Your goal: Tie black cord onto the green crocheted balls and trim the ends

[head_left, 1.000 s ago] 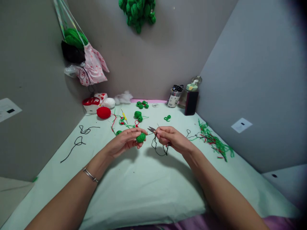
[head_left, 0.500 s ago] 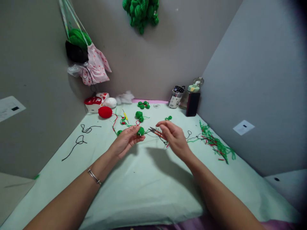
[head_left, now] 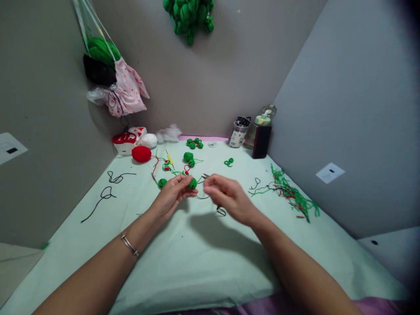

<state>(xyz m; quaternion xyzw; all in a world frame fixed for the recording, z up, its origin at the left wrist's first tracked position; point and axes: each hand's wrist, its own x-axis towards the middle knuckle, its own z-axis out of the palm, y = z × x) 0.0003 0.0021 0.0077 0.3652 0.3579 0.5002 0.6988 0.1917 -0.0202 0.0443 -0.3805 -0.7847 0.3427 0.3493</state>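
The left hand (head_left: 173, 193) pinches a green ball (head_left: 193, 184) between its fingers; the right hand (head_left: 231, 199) curls its fingers nearby, their grip unclear, partly hiding scissors (head_left: 205, 176).

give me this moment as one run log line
left hand: holds green ball | right hand: beside it, grip unclear | near right hand: scissors, black thread | rear left: red yarn ball

Right hand (head_left: 229, 197) nearer green ball (head_left: 193, 183)
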